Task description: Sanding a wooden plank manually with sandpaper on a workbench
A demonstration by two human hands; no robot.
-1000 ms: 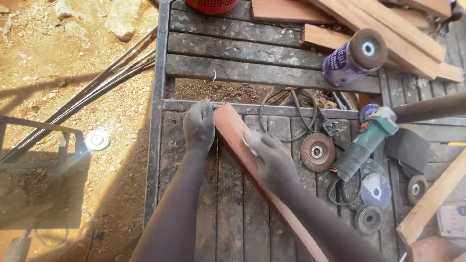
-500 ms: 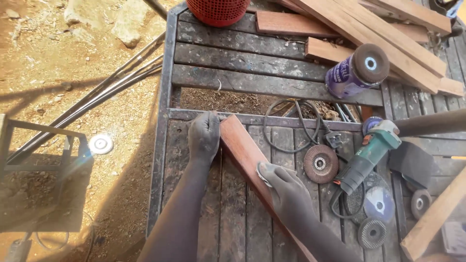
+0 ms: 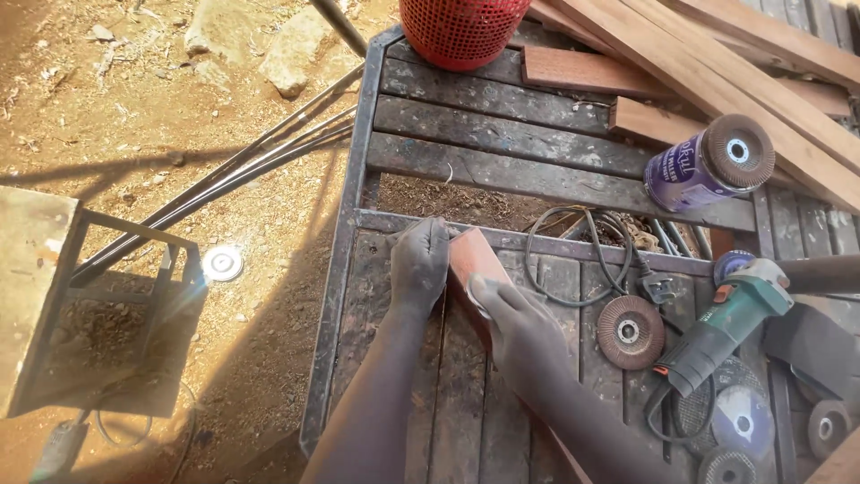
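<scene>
A long reddish wooden plank lies diagonally on a dark slatted work table. My left hand grips the plank's far end from the left side. Just below it, my right hand presses down on the plank's top face. Its fingers are curled over a small pale sheet that looks like sandpaper. The plank's lower part is hidden under my right forearm.
On the table to the right lie a green angle grinder with its black cord, a flap disc and several other discs. A purple can, loose timber and a red basket sit farther back. A metal frame and rods stand on the dirt at left.
My right hand slid down the plank away from my left hand, then came back up toward the far end. My left hand kept its hold on the plank's end.
</scene>
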